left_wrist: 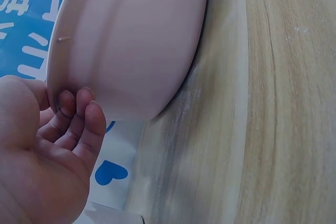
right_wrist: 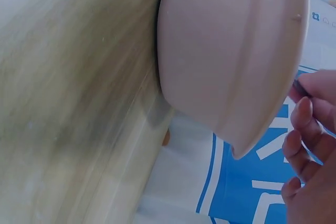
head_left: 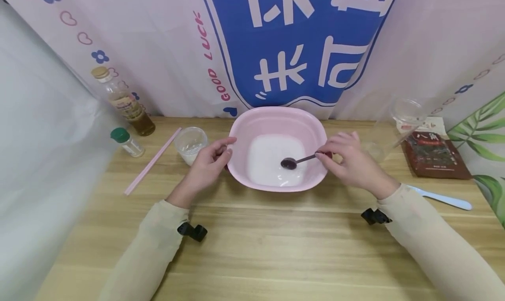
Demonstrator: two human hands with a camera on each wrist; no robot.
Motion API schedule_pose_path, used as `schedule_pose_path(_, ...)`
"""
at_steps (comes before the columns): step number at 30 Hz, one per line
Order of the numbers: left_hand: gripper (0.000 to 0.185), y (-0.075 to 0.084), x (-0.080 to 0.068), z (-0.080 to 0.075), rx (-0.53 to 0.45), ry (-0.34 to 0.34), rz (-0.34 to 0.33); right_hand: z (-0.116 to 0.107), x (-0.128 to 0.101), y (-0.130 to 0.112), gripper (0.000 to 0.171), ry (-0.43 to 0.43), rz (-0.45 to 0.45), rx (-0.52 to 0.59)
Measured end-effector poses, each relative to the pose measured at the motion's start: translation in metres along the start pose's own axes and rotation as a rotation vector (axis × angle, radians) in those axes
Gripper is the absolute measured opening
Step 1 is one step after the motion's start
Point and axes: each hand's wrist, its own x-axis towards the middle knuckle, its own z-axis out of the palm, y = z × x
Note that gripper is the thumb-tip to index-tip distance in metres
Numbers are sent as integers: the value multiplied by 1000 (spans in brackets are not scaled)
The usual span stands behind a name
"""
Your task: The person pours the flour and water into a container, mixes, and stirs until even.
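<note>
A pink plastic basin [head_left: 278,184] stands on the wooden table with white powder [head_left: 268,154] spread over its bottom. My left hand [head_left: 209,163] grips the basin's left rim; in the left wrist view its thumb side lies over the edge and the other fingers [left_wrist: 93,124] curl under it. My right hand [head_left: 349,160] pinches the handle of a small dark measuring spoon [head_left: 289,163] over the basin's right side. The spoon's bowl is above the powder, with something dark and shiny in it. In the right wrist view the basin's rim hides most of the spoon.
Left of the basin are a glass cup [head_left: 191,143], pink chopsticks [head_left: 151,163], a green-capped shaker [head_left: 127,142] and an oil bottle [head_left: 128,108]. To the right are a clear container [head_left: 408,112], a dark red packet [head_left: 435,156] and a light blue-handled utensil [head_left: 446,198]. A printed curtain [head_left: 158,51] hangs behind.
</note>
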Motion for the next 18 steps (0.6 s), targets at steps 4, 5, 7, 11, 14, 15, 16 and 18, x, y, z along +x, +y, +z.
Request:
schedule_pose_path(4, 41, -1, -1, 0, -7, 5, -5, 2, 0, 2, 6, 54, 17, -69)
schedule_pose_path(5, 41, -2, -1, 1, -10, 5, -5, 3, 0, 3, 5, 69, 23, -88)
schedule_pose_path(7, 41, -2, -1, 1, -11, 2, -4, 5, 0, 4, 5, 96, 38, -121)
schedule_pose_path(11, 41, -1, -1, 2, -12, -5, -1, 6, 1, 5, 3, 142, 71, -139)
schedule_pose_path(14, 41, 0, -1, 2, -10, -4, 1, 5, 1, 4, 4, 163, 82, -93)
schedule_pose_path(15, 41, 0, -1, 2, -9, -2, 1, 5, 1, 3, 4, 168, 83, -73)
schedule_pose_path(16, 41, 1, -1, 2, -9, -1, 1, 4, 1, 2, 4, 167, 85, -55)
schedule_pose_path(18, 41, 1, -2, 2, -7, 2, 0, 3, 2, 0, 4, 157, 92, -19)
